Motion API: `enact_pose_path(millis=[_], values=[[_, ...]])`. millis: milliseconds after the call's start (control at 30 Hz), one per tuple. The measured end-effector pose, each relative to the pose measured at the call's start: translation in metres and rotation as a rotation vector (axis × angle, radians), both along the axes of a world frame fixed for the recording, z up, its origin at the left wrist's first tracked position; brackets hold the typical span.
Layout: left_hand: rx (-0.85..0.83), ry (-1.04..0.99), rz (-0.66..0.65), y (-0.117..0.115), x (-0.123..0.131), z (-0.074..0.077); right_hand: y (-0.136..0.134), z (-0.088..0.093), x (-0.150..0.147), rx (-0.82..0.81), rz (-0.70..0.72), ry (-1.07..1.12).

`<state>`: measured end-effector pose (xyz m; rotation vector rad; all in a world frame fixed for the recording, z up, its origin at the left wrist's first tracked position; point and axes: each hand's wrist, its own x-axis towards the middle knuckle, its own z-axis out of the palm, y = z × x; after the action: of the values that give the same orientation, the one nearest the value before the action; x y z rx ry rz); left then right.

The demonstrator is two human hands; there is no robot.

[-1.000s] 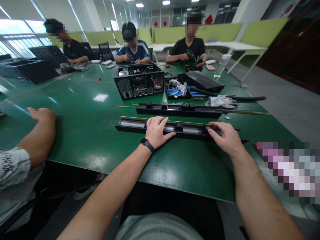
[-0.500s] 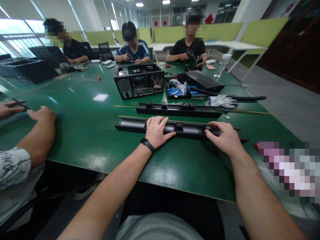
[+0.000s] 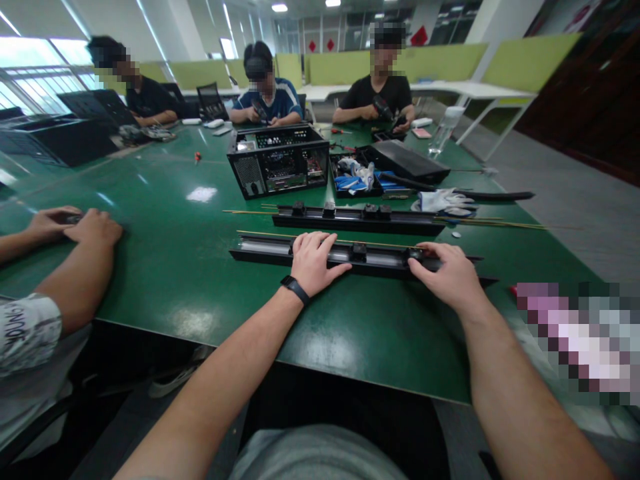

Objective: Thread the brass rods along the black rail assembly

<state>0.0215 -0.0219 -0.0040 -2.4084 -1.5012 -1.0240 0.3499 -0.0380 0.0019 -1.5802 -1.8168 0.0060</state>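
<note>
A long black channel rail (image 3: 263, 256) lies on the green table in front of me, with a pale strip inside it. Over its left half is my left hand (image 3: 314, 264), fingers across the top and thumb along the near side, gripping it. My right hand (image 3: 450, 275) pinches at a small black block (image 3: 415, 254) near the rail's right end; the fingertips are partly hidden behind it. Between my hands sits another small black block (image 3: 359, 252) in the channel. A thin brass-coloured rod (image 3: 265, 234) runs along the far edge.
Behind lies a second black rail (image 3: 345, 219) with several blocks and thin rods. Farther back are an opened computer case (image 3: 277, 163), a tray of gloves (image 3: 355, 175), a white glove (image 3: 444, 201) and a bottle (image 3: 445, 130). A co-worker's hands (image 3: 93, 227) work at the left.
My hands and the rail stay nearly still; my right thumb shifts very slightly left. At the left, the co-worker's hands have come closer together.
</note>
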Motion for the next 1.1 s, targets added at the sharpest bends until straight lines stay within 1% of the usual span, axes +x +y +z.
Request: enact_pose_path(millis=[267,600,867,1100], values=[[-0.021,-0.002,0.01,-0.001,0.001,0.002,-0.001,0.002,0.0,-0.001,0.013,0.004],[-0.024,-0.005,0.004,-0.001,0.002,0.001,-0.002,0.004,-0.002,-0.033,-0.006,0.018],[-0.035,0.012,0.005,-0.001,0.003,0.002,-0.004,0.01,-0.009,-0.108,-0.084,0.091],[-0.022,-0.002,-0.005,-0.001,0.003,0.002,-0.004,0.009,-0.01,-0.084,-0.066,0.098]])
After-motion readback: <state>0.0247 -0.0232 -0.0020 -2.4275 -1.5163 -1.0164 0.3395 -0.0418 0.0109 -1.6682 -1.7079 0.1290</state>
